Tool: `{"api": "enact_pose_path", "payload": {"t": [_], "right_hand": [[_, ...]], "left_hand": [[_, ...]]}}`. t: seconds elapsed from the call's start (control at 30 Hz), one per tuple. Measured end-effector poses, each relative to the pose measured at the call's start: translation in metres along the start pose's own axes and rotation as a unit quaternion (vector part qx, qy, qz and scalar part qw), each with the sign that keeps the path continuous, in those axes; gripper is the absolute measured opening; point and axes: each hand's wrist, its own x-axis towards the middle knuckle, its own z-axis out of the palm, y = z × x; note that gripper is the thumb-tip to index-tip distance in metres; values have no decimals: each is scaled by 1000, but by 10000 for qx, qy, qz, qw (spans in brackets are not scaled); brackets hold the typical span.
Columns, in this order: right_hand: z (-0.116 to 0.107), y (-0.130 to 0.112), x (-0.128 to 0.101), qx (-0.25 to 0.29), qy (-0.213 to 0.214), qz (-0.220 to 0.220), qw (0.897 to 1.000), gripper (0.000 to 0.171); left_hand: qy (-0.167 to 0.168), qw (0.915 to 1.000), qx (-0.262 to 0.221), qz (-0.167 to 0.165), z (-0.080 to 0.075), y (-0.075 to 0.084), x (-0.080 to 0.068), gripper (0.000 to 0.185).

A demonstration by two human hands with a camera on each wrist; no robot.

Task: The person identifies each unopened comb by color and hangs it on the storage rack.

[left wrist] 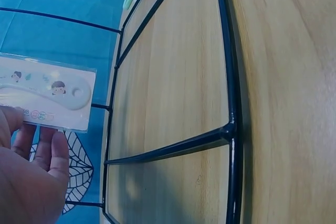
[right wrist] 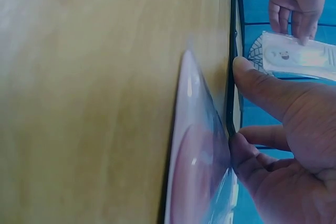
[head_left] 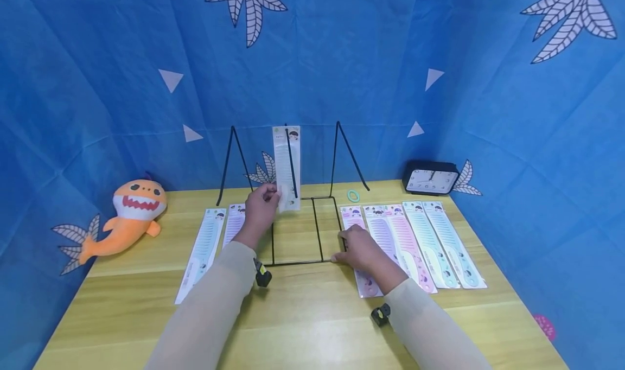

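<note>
In the head view a black wire rack [head_left: 318, 229] with upright hooks stands on the table. A packaged pale comb [head_left: 281, 166] is upright at its middle hook, whose wire crosses the front of the card. My left hand [head_left: 261, 207] pinches the pack's lower left edge; in the left wrist view, the thumb lies over the comb pack [left wrist: 52, 90] and the fingers are behind it. My right hand [head_left: 362, 248] grips the rack's front right corner; in the right wrist view, thumb and fingers hold the black wire [right wrist: 231, 93]. A pink comb pack [right wrist: 191, 182] lies just beside it.
Several packaged combs [head_left: 417, 245] lie right of the rack, and two comb packs [head_left: 202, 250] lie left. Behind the right group are a mint ring [head_left: 354, 196] and a black clock [head_left: 431, 178]. An orange shark plush [head_left: 132, 218] sits at the left. Blue cloth hangs behind.
</note>
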Motion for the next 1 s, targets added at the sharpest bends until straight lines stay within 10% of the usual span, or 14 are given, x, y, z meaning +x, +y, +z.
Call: {"api": "enact_pose_path", "payload": {"t": [1.0], "right_hand": [[0,-1,0,-27,-45,59,10000,77]], "left_hand": [[36,9999,56,-113,1,-1,5,20]]}}
